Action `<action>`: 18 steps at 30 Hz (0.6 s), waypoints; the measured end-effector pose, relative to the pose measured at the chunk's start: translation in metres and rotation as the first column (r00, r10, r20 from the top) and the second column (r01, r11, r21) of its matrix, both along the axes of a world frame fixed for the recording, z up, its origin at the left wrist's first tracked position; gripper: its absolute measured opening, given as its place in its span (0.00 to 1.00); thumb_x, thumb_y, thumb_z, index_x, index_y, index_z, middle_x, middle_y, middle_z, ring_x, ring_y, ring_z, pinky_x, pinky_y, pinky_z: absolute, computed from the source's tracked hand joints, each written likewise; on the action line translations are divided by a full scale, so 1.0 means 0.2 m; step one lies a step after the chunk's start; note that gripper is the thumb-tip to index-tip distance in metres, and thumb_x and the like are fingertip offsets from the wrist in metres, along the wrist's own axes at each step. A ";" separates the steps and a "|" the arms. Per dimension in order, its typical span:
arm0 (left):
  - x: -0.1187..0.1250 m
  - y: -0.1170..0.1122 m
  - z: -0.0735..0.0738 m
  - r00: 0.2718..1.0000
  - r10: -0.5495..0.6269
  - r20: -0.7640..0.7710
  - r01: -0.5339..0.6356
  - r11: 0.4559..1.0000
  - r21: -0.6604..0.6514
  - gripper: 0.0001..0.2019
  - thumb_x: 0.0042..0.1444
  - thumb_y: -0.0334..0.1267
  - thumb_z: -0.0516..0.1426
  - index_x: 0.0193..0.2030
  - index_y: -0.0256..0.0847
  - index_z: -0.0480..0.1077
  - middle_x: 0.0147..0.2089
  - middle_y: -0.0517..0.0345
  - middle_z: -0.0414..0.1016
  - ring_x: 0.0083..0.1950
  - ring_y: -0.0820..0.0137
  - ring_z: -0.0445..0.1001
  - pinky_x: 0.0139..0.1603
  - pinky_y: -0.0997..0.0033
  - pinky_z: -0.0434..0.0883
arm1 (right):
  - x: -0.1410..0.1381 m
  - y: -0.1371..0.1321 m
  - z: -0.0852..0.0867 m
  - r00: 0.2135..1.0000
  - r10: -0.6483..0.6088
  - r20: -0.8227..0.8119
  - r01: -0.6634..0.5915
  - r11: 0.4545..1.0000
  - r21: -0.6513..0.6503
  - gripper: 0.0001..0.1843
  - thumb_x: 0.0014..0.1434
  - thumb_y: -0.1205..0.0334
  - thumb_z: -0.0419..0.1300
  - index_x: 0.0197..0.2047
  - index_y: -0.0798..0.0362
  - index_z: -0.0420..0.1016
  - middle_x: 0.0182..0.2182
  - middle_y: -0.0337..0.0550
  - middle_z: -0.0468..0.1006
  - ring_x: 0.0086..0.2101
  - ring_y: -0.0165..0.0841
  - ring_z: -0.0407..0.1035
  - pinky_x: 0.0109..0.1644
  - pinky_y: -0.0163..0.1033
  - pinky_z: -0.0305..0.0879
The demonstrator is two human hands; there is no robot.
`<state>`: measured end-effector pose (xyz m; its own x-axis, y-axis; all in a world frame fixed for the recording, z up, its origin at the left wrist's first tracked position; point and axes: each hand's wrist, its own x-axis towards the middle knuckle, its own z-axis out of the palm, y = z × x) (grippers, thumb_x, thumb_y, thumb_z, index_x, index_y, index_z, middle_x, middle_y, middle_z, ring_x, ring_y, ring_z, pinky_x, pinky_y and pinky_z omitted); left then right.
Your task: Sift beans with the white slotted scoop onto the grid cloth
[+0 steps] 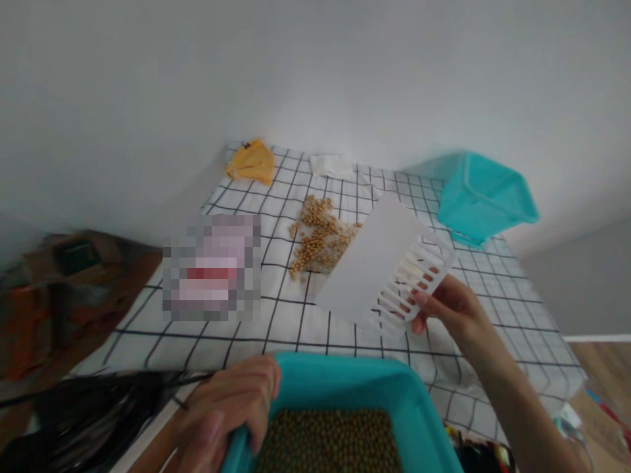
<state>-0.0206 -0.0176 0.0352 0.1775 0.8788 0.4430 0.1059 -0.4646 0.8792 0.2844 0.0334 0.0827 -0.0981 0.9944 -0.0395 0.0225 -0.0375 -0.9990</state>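
The left hand (231, 401) is clamped over the near rim of a turquoise plastic tub (345, 368) full of tan beans (325, 440). Beyond it, the right hand (451, 305) pinches the slotted end of a flat white plastic scoop (379, 263). The scoop's plain edge is just beside a loose heap of beans (318, 240) on the black-checked white tablecloth (296, 322). Farther back are a second turquoise plastic bin (486, 197) and a crumpled yellow cloth (251, 162).

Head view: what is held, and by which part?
Right hand holds the white scoop by its slotted end; left hand grips the near teal bin by its rim.
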 end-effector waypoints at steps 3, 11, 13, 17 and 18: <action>0.02 0.02 0.01 0.986 -0.046 0.163 0.055 0.997 -0.054 0.31 0.73 0.50 0.38 0.18 0.42 0.58 0.14 0.62 0.57 0.19 0.69 0.60 0.26 0.64 0.64 | -0.14 0.06 -0.02 0.994 0.102 -0.045 -0.106 0.991 -0.077 0.12 0.58 0.54 0.71 0.38 0.53 0.77 0.30 0.44 0.84 0.23 0.31 0.79 0.27 0.34 0.80; 0.00 0.01 0.01 0.982 -0.074 0.171 0.080 0.996 -0.030 0.32 0.74 0.51 0.38 0.19 0.41 0.58 0.15 0.63 0.58 0.20 0.70 0.60 0.29 0.66 0.65 | -0.42 0.10 -0.11 0.975 0.181 -0.130 -0.203 0.962 -0.184 0.17 0.53 0.51 0.73 0.37 0.52 0.73 0.27 0.39 0.81 0.25 0.33 0.80 0.32 0.37 0.82; 0.00 0.02 0.01 0.981 -0.082 0.176 0.089 0.996 -0.033 0.32 0.74 0.51 0.38 0.18 0.41 0.59 0.15 0.63 0.58 0.20 0.70 0.60 0.29 0.66 0.64 | -0.43 0.09 -0.12 0.985 0.139 -0.106 -0.157 0.970 -0.186 0.17 0.53 0.51 0.72 0.37 0.52 0.73 0.26 0.39 0.81 0.25 0.33 0.80 0.31 0.37 0.82; 0.00 0.01 0.00 0.980 -0.085 0.178 0.092 0.995 -0.030 0.32 0.74 0.51 0.39 0.18 0.41 0.59 0.14 0.62 0.59 0.20 0.69 0.61 0.28 0.66 0.64 | -0.38 0.08 -0.12 0.999 0.040 -0.017 -0.042 0.986 -0.163 0.15 0.55 0.50 0.69 0.36 0.53 0.75 0.27 0.43 0.83 0.25 0.35 0.80 0.30 0.38 0.81; 0.00 0.01 0.00 0.980 -0.081 0.180 0.088 0.996 -0.034 0.32 0.74 0.51 0.39 0.18 0.41 0.59 0.14 0.62 0.59 0.20 0.69 0.61 0.28 0.65 0.64 | -0.35 0.08 -0.11 1.000 0.015 0.003 -0.014 0.987 -0.161 0.15 0.55 0.51 0.69 0.36 0.53 0.75 0.28 0.45 0.83 0.25 0.35 0.80 0.30 0.39 0.81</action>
<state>-0.0197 -0.0153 0.0351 0.1736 0.8823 0.4375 -0.0921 -0.4277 0.8992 0.2137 0.0495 0.0603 -0.1118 0.9735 -0.1996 0.0286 -0.1976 -0.9799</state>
